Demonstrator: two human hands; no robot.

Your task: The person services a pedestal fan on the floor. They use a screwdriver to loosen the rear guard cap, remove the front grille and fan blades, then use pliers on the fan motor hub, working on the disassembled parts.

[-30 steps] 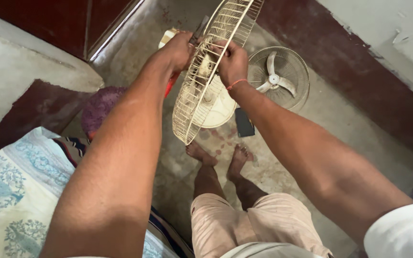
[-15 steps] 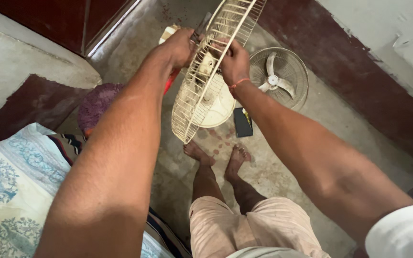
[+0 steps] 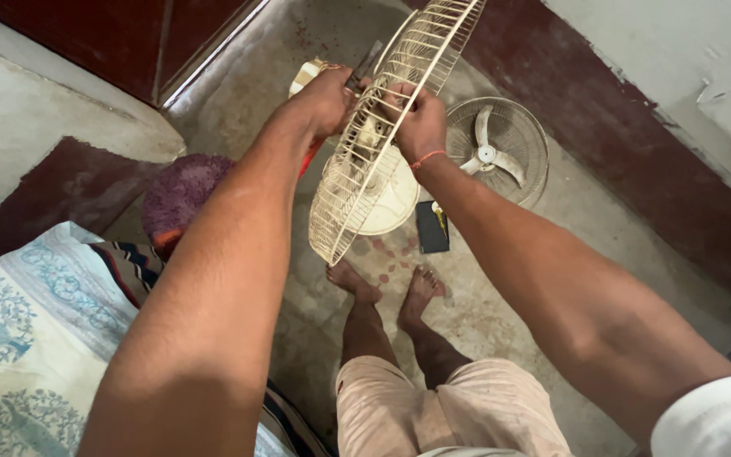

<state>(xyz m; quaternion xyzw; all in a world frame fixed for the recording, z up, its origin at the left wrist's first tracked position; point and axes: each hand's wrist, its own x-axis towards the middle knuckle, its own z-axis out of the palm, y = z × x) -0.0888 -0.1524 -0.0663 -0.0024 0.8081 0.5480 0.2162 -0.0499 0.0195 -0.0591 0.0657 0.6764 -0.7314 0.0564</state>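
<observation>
Presently, a cream wire fan guard (image 3: 382, 127) is held edge-on in the upper middle of the frame, tilted so that its top rim runs toward the upper right and its lower rim hangs just above the bare feet (image 3: 387, 288).

Left hand (image 3: 325, 100): closed on the guard's left face near the hub, with what looks like a thin dark tool protruding beyond the knuckles; its kind cannot be told. Right hand (image 3: 419, 120): fingers hooked through the wires from the right face, clenched on the guard.

Position of the guard relative to the hands: it is sandwiched between them, touched by both, its centre at the level of the knuckles, and most of its span extends above and below the grips.

Risks, as judged:
- The thin wires could be bent if too much force were applied at the hub, since the guard is supported only near its middle.
- A slip of either grip would let the lower rim fall onto the feet directly beneath it.
- Fingers threaded through the wires could be pinched if the guard twisted.
- The second guard with fan blades (image 3: 497, 151), lying on the floor at the upper right, and the small dark flat object (image 3: 431, 227) beside it could be struck by a dropped guard.
</observation>
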